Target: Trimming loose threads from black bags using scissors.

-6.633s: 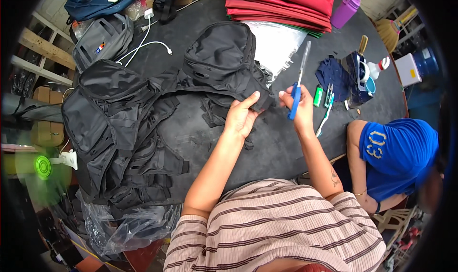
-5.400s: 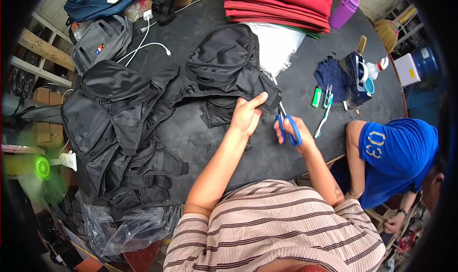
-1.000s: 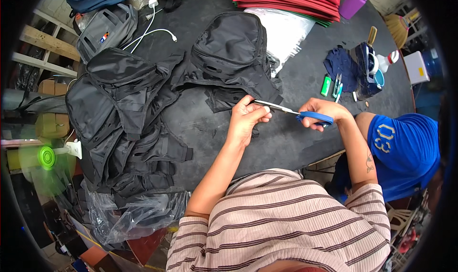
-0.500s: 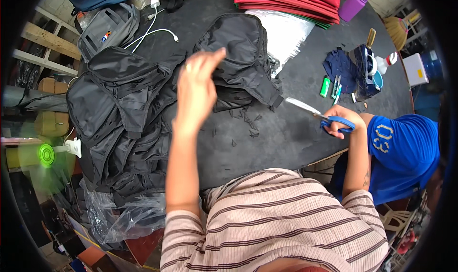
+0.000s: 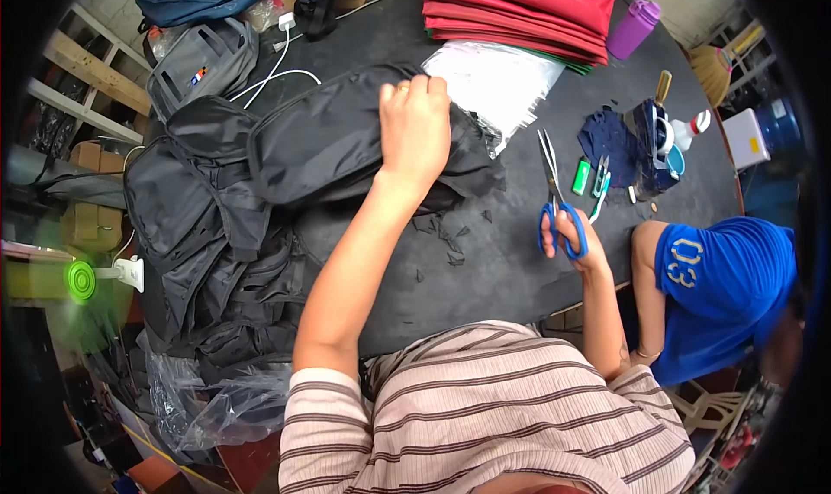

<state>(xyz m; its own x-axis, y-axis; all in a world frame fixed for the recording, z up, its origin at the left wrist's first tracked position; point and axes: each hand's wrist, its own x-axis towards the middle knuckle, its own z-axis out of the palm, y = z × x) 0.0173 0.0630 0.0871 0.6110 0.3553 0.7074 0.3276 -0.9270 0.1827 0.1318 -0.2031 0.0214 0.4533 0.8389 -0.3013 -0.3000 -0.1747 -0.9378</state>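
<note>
— Talk me through it: where are your hands?

— My left hand [image 5: 415, 126] is stretched out over the black fabric bag piece [image 5: 346, 139], fingers curled down over its far edge and clamped on the cloth. I judge that grip pins it flat on the counter [image 5: 511, 260] so it doesn't slide.

— And the right?

— My right hand [image 5: 571, 234] is closed round the blue handles of the scissors [image 5: 554, 195], fingers through the loops. Blades together, tips pointing away from me, resting on the counter well apart from the bag piece, so the sharp end is clear of the cloth and of my other arm.

— What's lying between them?

— Small black offcuts [image 5: 446, 234], scattered just below the bag piece. To my left sits a heap of black bags [image 5: 208, 234], touching the piece I hold. Beyond it, folded red fabric [image 5: 519, 9] and a sheet of clear plastic [image 5: 493, 78]. A person in a blue shirt [image 5: 718, 295] sits at my right.
</note>
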